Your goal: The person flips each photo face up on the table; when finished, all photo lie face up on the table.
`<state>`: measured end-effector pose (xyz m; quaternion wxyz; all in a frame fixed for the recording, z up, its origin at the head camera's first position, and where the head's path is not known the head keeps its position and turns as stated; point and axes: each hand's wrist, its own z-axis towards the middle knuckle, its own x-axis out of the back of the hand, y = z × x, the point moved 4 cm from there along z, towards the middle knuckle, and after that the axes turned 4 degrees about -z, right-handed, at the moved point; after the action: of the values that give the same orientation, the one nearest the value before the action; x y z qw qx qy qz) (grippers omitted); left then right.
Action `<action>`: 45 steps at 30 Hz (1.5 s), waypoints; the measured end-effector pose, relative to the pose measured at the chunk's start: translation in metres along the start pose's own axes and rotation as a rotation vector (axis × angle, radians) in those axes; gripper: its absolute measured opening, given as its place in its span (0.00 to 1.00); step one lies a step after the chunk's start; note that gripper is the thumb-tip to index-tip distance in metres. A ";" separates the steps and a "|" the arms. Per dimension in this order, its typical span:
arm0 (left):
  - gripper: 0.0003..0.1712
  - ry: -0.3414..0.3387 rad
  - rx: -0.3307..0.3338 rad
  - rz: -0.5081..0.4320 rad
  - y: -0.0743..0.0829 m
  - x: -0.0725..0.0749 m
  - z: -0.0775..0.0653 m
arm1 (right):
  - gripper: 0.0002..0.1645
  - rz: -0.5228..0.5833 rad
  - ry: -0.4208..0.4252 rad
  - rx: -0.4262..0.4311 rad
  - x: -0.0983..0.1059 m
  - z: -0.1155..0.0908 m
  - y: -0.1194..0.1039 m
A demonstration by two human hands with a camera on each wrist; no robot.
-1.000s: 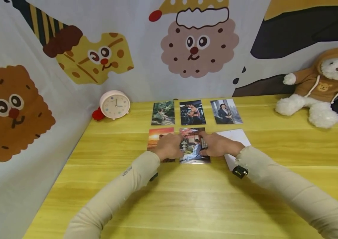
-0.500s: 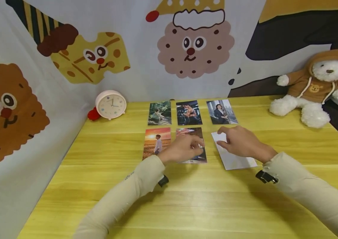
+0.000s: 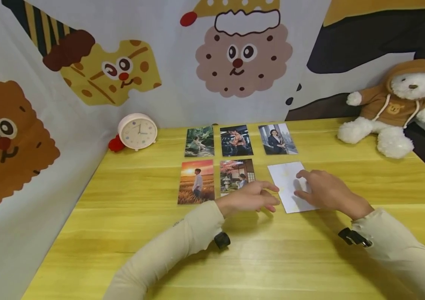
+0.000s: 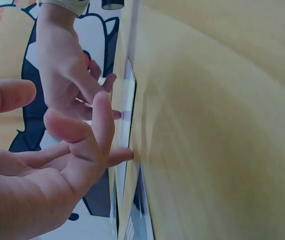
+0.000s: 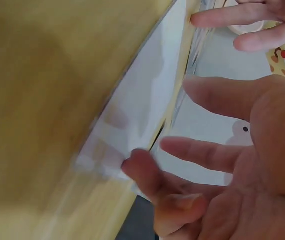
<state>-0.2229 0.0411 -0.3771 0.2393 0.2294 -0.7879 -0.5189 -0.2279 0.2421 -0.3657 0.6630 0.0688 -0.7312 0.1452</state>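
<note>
A white card, its blank side up, lies slightly slanted at the right end of the front row. Over its right part is my right hand, fingers loosely bent and apart. In the right wrist view a fingertip is close to the card; touching or not, I cannot tell. My left hand is at the card's left edge, fingers spread and nothing gripped. It partly covers a garden photo card. Left of that is a sunset field photo card.
Behind them lie a forest photo card, a gym photo card and an office photo card. A pink alarm clock stands back left on the wooden table. A teddy bear sits back right, against a printed cloth.
Both hands have let go of the garden card and moved right to the white card. The sunset card is now uncovered. The head view has shifted slightly.
</note>
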 end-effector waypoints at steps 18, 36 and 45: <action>0.31 0.193 -0.057 -0.568 -0.003 0.006 0.010 | 0.51 0.109 0.034 -0.025 -0.007 -0.009 -0.008; 0.24 0.179 -0.114 -0.465 0.005 0.015 0.026 | 0.37 0.208 -0.108 0.085 0.011 -0.004 -0.024; 0.26 0.134 -0.116 -0.384 0.005 0.012 0.029 | 0.35 0.266 -0.087 0.152 0.025 -0.006 -0.019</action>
<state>-0.2501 0.0561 -0.3804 0.2009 0.3951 -0.6811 -0.5828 -0.2191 0.2288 -0.3378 0.5985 0.0275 -0.7487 0.2836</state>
